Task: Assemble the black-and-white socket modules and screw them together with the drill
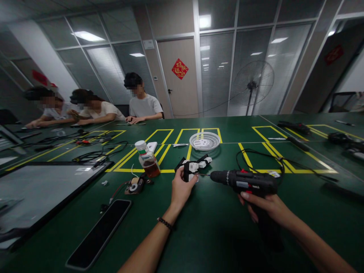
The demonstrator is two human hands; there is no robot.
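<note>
My left hand (181,189) is closed around a small black-and-white plastic part (193,166), holding it just above the green table (210,227). My right hand (265,206) grips the handle of a black cordless electric screwdriver (244,181). The tool lies level, and its bit points left and meets the right side of the part. A beaded bracelet sits on my left wrist.
A plastic bottle of amber liquid (148,159), a white round basket (204,140), a small black device with wires (135,186), a dark phone-like slab (99,233) and a large flat panel (42,189) lie around. Three people sit at the far left. A standing fan (251,85) is behind.
</note>
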